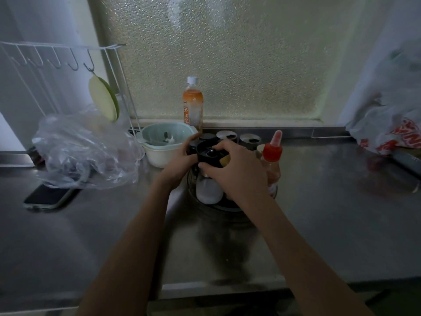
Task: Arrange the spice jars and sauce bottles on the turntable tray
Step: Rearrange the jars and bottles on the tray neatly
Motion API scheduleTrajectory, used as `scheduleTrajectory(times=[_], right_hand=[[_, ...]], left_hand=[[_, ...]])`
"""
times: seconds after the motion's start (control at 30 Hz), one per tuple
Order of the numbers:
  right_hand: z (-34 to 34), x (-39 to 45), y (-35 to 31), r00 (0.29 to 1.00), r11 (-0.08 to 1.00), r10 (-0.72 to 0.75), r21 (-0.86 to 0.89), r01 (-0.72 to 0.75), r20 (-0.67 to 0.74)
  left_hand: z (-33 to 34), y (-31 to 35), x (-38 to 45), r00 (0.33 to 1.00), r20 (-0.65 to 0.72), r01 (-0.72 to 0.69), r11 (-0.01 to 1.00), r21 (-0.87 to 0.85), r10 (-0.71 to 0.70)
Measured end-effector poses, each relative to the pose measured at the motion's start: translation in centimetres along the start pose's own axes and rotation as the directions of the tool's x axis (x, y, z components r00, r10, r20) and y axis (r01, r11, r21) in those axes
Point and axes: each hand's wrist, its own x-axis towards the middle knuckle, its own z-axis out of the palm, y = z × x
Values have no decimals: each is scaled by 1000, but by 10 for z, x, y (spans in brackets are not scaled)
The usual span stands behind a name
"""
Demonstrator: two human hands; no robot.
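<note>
A round dark turntable tray (218, 205) sits on the steel counter in front of me. On it stands a jar with a black lid (208, 153) and white contents (209, 190). My right hand (237, 172) grips the lid from the right and front; my left hand (180, 163) holds the same jar from the left. A sauce bottle with a red cap (272, 151) stands at the tray's right side, touching my right hand. Behind are three open-topped spice jars (226, 135), partly hidden by my fingers. A tall orange bottle (192, 103) stands by the window.
A pale green bowl stacked in a white one (164, 142) sits left of the tray. A crumpled clear plastic bag (86, 153) and a phone (49, 197) lie further left. A wire rack (57, 55) hangs at the back left, a printed bag (391, 133) at the right.
</note>
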Motion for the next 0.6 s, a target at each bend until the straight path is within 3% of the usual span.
scheduleTrajectory(times=[0.1,0.27,0.43,0.53,0.6], right_hand=[[-2,1,3,998,990,11,140,-19,58],[4,1,5,999,977,19,212,-26,35],[4,-1,4,1000,977,16,211,-20,24],[-4,-1,3,1000,974,28,227,-26,-9],[-15,2,2,999,966,46,255,-37,-29]], left_hand=[[3,6,3,996,69,-58,990,128,50],[9,1,9,982,30,-187,945,268,186],[19,0,6,965,-63,-245,963,115,253],[21,7,6,942,-266,-204,978,33,205],[10,16,5,882,-447,-195,979,-52,152]])
